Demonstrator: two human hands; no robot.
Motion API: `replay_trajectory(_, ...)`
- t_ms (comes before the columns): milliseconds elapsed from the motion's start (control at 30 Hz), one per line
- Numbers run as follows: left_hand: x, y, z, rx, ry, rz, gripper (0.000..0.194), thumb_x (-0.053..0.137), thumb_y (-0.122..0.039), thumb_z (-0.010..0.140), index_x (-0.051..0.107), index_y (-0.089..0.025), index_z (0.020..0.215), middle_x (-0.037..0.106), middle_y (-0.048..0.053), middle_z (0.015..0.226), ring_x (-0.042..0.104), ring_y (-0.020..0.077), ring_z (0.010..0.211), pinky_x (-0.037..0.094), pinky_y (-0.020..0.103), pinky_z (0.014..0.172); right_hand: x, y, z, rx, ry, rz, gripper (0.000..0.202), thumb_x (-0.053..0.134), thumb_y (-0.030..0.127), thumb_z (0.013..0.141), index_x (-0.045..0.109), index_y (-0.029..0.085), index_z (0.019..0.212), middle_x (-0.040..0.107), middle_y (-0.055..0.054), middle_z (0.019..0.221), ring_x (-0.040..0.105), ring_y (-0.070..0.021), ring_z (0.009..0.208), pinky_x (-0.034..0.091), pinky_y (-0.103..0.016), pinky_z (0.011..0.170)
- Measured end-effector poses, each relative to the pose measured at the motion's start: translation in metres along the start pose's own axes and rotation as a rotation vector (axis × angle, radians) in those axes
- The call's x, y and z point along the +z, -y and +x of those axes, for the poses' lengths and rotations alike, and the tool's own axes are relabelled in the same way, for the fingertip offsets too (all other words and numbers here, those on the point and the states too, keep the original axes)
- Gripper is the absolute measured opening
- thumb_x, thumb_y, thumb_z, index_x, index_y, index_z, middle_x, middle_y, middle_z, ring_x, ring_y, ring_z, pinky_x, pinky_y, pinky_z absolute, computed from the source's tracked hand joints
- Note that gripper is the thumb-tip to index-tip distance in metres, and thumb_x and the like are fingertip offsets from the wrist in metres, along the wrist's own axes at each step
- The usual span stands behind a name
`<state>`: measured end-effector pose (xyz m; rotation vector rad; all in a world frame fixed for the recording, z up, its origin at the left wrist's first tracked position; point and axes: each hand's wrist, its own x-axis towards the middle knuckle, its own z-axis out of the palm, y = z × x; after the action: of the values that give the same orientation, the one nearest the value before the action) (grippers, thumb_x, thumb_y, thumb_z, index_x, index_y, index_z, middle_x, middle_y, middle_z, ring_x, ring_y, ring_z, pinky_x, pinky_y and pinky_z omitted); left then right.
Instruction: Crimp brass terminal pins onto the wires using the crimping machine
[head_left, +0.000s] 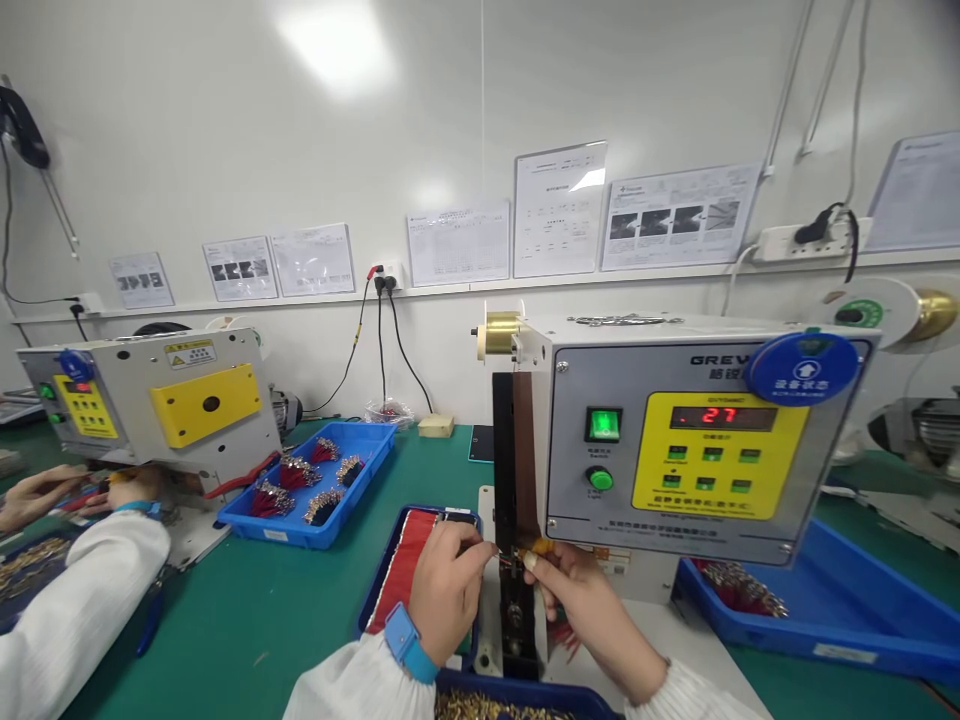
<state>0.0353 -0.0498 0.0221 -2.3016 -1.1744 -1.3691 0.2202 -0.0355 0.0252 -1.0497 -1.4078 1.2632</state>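
My left hand [452,575], with a blue band at the wrist, pinches a thin wire [504,558] at the narrow black press head of the crimping machine [705,440]. On the other side of that head, my right hand [574,590] is closed, thumb and forefinger pinched at the crimping spot; what lies between them is too small to make out. Red wires [566,640] hang below my right hand. Left of the head, a dark blue tray holds a bundle of red wires [403,560]. Gold-coloured metal terminals [502,706] fill the tray at the bottom edge.
A blue tray [862,650] with bundled terminated wires stands right of the machine. Another blue tray [360,490] with several bundles stands left. At far left a co-worker's sleeve [97,600] and hands are at a second machine [150,400]. Red-handled pliers [244,478] lie near it.
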Motion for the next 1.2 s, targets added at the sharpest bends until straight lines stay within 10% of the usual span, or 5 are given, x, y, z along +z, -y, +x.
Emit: replay_trajectory(1200,-0.0007,-0.0014,-0.0007,0.019,0.051,-0.002,0.027,0.042,-0.006,0.092,0.065,-0.019,0.093,0.060,0.006,0.083,0.053,0.0180,0.080,0.044,0.030,0.069,0.0052,-0.0075,0.0003,0.009,-0.102,-0.018,0.035,0.063,0.055,0.071,0.052,0.021,0.070,0.058,0.003,0.061,0.042,-0.0087,0.037,0.035,-0.024,0.039)
